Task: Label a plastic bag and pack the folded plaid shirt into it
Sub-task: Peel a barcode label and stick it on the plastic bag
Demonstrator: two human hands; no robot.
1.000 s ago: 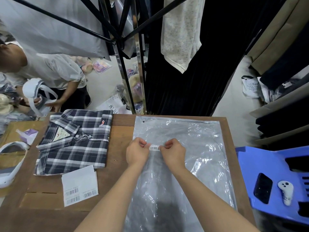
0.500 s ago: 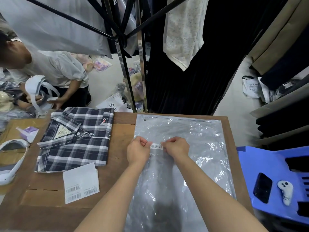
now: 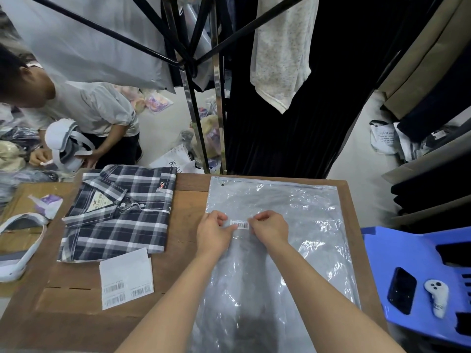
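Note:
A clear plastic bag [image 3: 293, 215] lies flat on the right half of the wooden table [image 3: 188, 200]. A small white barcode label [image 3: 239, 224] rests on the bag's upper middle. My left hand [image 3: 212, 234] pinches the label's left end and my right hand [image 3: 269, 228] pinches its right end, both pressing it against the bag. The folded navy-and-white plaid shirt [image 3: 119, 212] lies on the table to the left of the bag, collar up, untouched.
A white sheet of barcode labels [image 3: 126, 277] lies below the shirt. A white headset [image 3: 17, 243] sits at the left edge. A blue plastic chair [image 3: 397, 256] on the right carries a phone [image 3: 401, 290] and a controller [image 3: 437, 296]. Another person [image 3: 84, 115] bends at far left; a clothes rack [image 3: 204, 103] stands behind the table.
Both hands stay on the label. My left thumb has slid a little right over the label's left end; the view shifted slightly.

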